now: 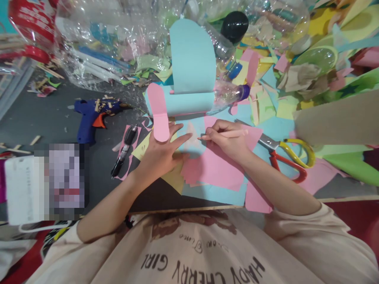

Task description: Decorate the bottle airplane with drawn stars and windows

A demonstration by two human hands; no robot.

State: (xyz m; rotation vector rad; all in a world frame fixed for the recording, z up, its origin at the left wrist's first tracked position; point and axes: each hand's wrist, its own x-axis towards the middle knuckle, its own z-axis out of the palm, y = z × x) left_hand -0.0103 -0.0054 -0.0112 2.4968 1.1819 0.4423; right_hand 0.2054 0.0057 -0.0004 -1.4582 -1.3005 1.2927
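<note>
My right hand (223, 136) grips a pale pink pencil (233, 134). The pencil's tip is close to or touching a small pale pink triangular piece of paper (191, 132), which lies on a light blue sheet (219, 194). To its left, my left hand (166, 148) rests on the papers with fingers spread, holding nothing. Pink paper (223, 169) lies below my right hand, partly covered by it. Just beyond both hands is a plastic bottle (227, 96) wrapped in light blue paper, with a large blue flap (192, 55) and a pink paper strip (160, 112) that overlaps my left hand.
Red-and-yellow-handled scissors (287, 159) lie beside my right forearm. On the left are a black pen (124, 152), a blue glue gun (89, 118) and a white box (23, 189). Paper scraps (266, 106), plastic bottles and a red-labelled bottle (32, 27) crowd the far side.
</note>
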